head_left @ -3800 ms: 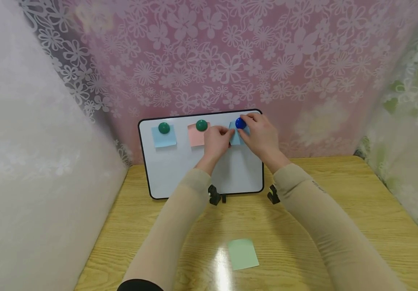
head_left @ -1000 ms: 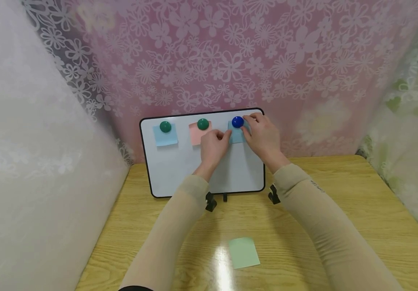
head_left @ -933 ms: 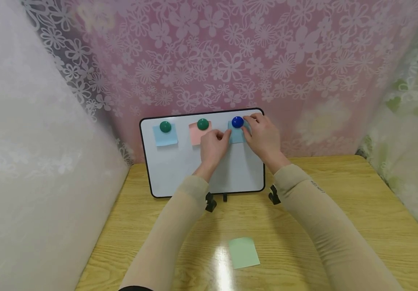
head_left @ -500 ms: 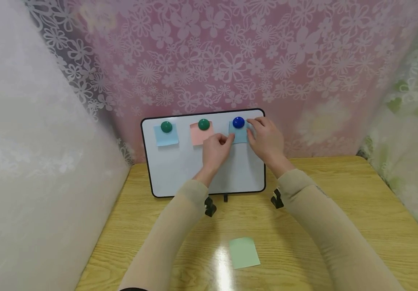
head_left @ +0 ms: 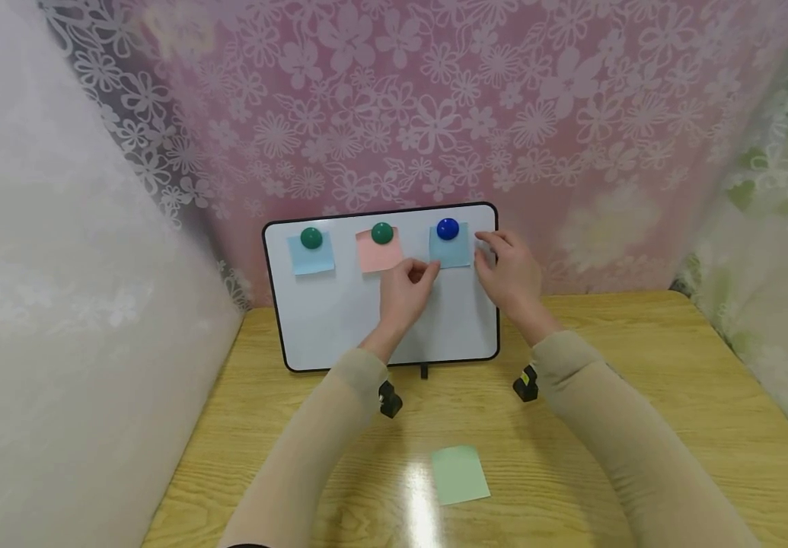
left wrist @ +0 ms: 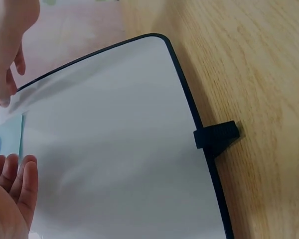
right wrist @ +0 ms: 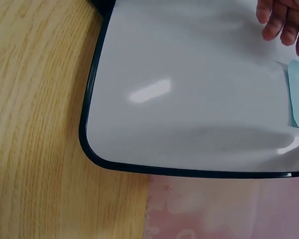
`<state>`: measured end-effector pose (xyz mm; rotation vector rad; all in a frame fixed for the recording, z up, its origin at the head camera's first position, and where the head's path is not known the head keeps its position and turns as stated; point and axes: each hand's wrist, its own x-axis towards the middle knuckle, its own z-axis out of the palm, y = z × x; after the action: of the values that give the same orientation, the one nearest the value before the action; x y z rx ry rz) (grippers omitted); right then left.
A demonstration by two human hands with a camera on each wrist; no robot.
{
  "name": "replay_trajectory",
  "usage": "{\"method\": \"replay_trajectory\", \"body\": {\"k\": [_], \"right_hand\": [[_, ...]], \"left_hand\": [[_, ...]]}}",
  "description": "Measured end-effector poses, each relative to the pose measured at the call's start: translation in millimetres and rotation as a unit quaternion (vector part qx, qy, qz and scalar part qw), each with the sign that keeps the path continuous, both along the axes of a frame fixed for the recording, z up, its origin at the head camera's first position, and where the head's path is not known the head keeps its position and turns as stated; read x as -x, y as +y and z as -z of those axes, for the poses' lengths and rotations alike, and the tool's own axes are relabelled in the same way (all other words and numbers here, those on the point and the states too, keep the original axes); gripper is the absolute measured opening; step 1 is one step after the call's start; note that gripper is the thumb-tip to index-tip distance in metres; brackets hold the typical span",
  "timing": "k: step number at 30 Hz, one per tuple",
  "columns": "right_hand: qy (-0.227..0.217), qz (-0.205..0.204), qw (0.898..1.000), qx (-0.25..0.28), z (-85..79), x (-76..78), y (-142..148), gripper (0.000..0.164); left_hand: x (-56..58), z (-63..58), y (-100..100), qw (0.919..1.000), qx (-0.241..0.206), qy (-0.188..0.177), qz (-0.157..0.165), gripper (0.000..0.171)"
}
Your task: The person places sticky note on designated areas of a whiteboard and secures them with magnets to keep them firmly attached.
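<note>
On the whiteboard [head_left: 339, 320], a blue magnet [head_left: 447, 228] sits over a light blue sticky note [head_left: 458, 253] at the upper right. My left hand [head_left: 402, 295] is at that note's lower left corner, fingers loosely bent; in the right wrist view its fingertips [right wrist: 273, 30] look apart from the note. To the note's right, my right hand [head_left: 513, 275] hovers with thumb and forefinger spread and nothing between them. A pink sticky note [head_left: 370, 259] hangs under a green magnet [head_left: 382, 233]. Further left, another blue sticky note [head_left: 313, 262] hangs under a second green magnet [head_left: 311, 237].
A green sticky note [head_left: 460, 475] lies on the wooden table [head_left: 626, 380] in front of the board. A black foot [left wrist: 218, 135] grips the board's bottom edge. Flowered pink fabric [head_left: 380, 99] stands behind, and a pale wall [head_left: 78, 289] at left.
My right hand has let go of the blue magnet and drawn off to the right. My left hand has slid slightly down to the note's lower corner. The blue note now hangs flat.
</note>
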<state>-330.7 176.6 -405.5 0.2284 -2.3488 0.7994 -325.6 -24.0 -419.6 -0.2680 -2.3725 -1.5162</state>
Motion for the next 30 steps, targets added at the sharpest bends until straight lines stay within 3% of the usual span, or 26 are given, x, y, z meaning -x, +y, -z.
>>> {"method": "replay_trajectory", "body": {"k": [12, 24, 30], "right_hand": [[0.019, -0.055, 0.996, 0.062, 22.5, -11.3, 8, 0.027], [-0.051, -0.145, 0.985, 0.081, 44.1, -30.9, 20, 0.03], [-0.111, -0.182, 0.976, 0.054, 52.7, -43.4, 36, 0.031]], "left_hand": [[-23.8, 13.4, -2, 0.9983, -0.016, -0.003, 0.056, 0.029], [-54.7, 64.7, -14, 0.9872, 0.013, -0.018, 0.158, 0.028], [-71.7, 77.7, -15, 0.977, 0.042, -0.049, 0.203, 0.03]]}}
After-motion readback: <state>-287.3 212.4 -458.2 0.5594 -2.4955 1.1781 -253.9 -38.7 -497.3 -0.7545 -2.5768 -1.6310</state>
